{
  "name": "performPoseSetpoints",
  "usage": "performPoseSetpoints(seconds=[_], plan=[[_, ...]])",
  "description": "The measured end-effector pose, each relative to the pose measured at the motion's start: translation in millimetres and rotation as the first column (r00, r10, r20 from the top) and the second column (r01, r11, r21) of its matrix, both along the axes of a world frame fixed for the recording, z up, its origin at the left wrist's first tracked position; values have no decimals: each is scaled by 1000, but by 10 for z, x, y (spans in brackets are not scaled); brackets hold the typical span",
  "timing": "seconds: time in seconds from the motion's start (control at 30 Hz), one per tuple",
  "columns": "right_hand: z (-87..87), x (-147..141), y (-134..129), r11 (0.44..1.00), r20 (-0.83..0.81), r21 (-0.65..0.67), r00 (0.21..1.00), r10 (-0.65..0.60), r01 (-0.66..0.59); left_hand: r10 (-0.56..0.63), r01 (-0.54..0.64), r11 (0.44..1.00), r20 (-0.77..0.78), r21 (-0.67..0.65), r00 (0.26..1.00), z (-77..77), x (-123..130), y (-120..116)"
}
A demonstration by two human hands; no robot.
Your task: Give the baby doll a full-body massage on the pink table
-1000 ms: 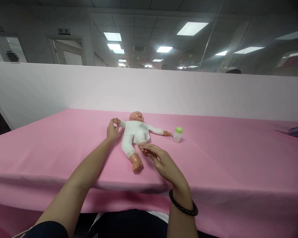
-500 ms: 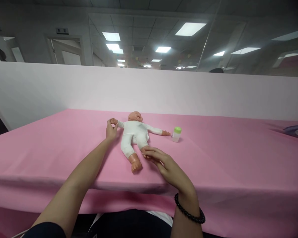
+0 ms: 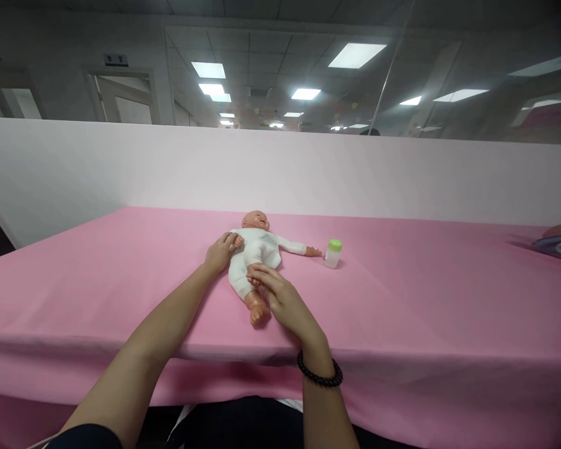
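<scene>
A baby doll point(image 3: 262, 240) in a white suit lies on its back, its head toward the far side. My left hand point(image 3: 220, 252) is closed on the doll's forearm and hand, which rests across the side of its chest. Around the doll's foot on the right side is my right hand point(image 3: 283, 298), with that leg bent up over the other thigh. The foot is partly hidden by my fingers. The doll's other leg lies straight toward me, and its other arm stretches out to the right.
A small clear bottle with a green lid point(image 3: 333, 254) stands by the doll's outstretched hand. The pink cloth point(image 3: 425, 293) covers the table and hangs over its front edge. A white partition point(image 3: 308, 171) with glass above borders the back. A dark patterned object point(image 3: 558, 248) lies at far right.
My left hand has brought the doll's arm inward from out at the side to its chest. My right hand has moved left and up, bending the doll's leg across its body.
</scene>
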State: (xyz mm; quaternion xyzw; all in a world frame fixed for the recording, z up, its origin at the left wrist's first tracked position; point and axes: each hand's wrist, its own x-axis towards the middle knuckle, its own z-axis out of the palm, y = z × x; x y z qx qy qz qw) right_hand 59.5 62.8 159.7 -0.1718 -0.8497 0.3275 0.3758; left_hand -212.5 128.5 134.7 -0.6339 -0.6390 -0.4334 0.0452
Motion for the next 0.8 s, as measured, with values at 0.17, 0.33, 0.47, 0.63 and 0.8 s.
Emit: performPoseSetpoints(seconds=[0.17, 0.33, 0.47, 0.63, 0.8], plan=[[156, 423, -184, 999, 131, -13, 990, 42, -40, 165, -179, 983, 245, 32, 955, -52, -76, 95], [135, 664, -250, 996, 280, -83, 959, 35, -12, 344, -361, 930, 512, -70, 787, -73, -322, 180], [87, 656, -295, 997, 312, -83, 950, 29, -3, 439, -406, 892, 605, -200, 665, -75, -516, 152], [201, 634, -375, 996, 355, -51, 933, -51, 74, 560, -459, 825, 589, -329, 583, -28, -537, 111], [391, 792, -782, 995, 58, 23, 993, -103, 102, 613, -505, 788, 533, -353, 584, 5, -460, 118]])
